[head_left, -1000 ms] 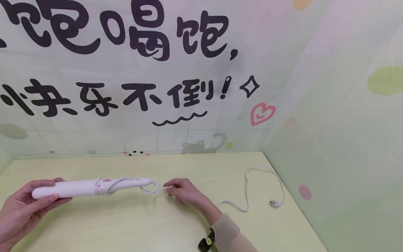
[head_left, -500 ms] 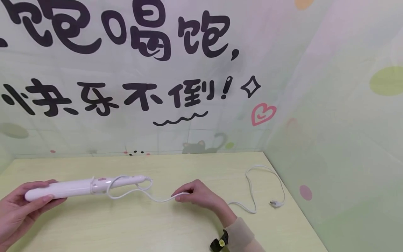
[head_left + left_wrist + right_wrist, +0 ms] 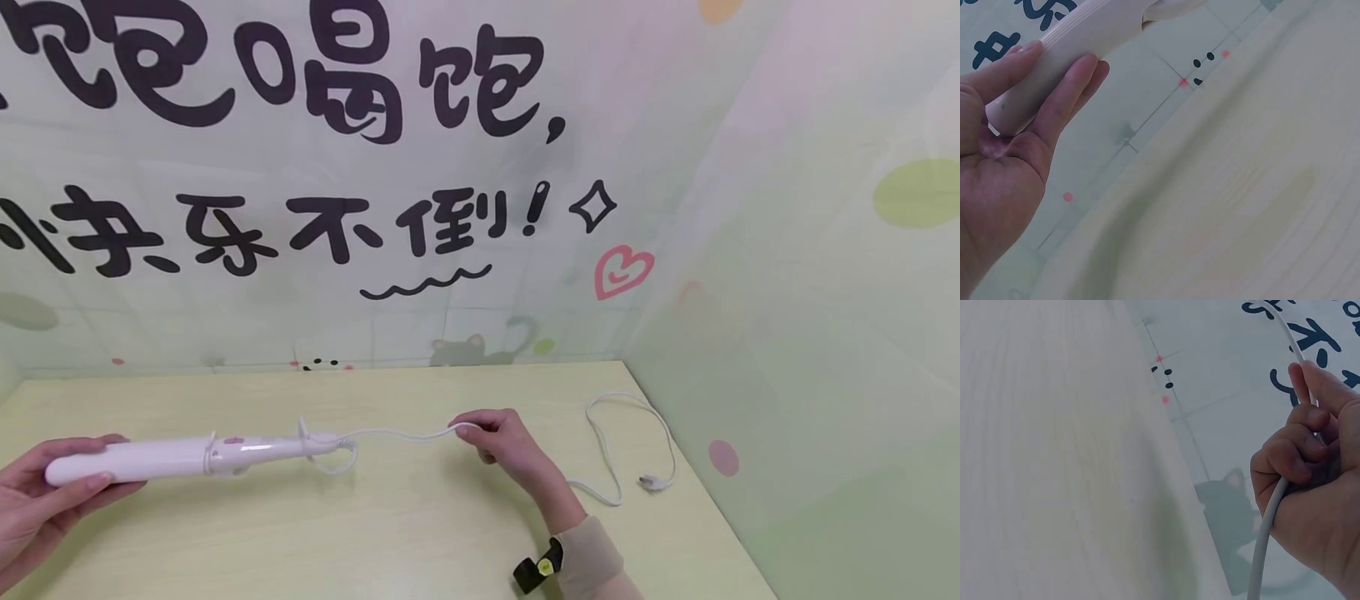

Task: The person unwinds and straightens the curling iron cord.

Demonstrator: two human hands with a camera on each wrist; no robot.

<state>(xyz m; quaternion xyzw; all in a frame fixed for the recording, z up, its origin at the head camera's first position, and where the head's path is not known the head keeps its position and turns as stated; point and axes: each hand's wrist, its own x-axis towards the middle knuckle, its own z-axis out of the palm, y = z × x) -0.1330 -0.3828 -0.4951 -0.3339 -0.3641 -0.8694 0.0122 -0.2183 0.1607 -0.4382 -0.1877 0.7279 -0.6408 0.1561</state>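
Note:
A white hair straightener (image 3: pixel 153 459) is held level above the table at the left, its narrow end toward the right. My left hand (image 3: pixel 48 496) grips its thick rounded end, thumb on one side and fingers on the other, as the left wrist view shows on the straightener's body (image 3: pixel 1041 78). From the narrow end runs a white power cord (image 3: pixel 405 433), with a loop still around that end. My right hand (image 3: pixel 513 446) pinches the cord to the right of the straightener. In the right wrist view, curled fingers (image 3: pixel 1285 456) wrap the cord (image 3: pixel 1263 550).
Farther along, the cord lies in bends on the pale wooden table (image 3: pixel 337 533), ending in a plug (image 3: pixel 654 482) near the right edge. A printed wall sheet (image 3: pixel 300 317) stands behind the table, another panel (image 3: pixel 810 375) at the right. A black wrist strap (image 3: pixel 536 571) hangs by my right sleeve.
My right hand has moved right, drawing the cord along. The loop around the handle has slid toward its narrow end. My left hand has shifted slightly left with the hair straightener.

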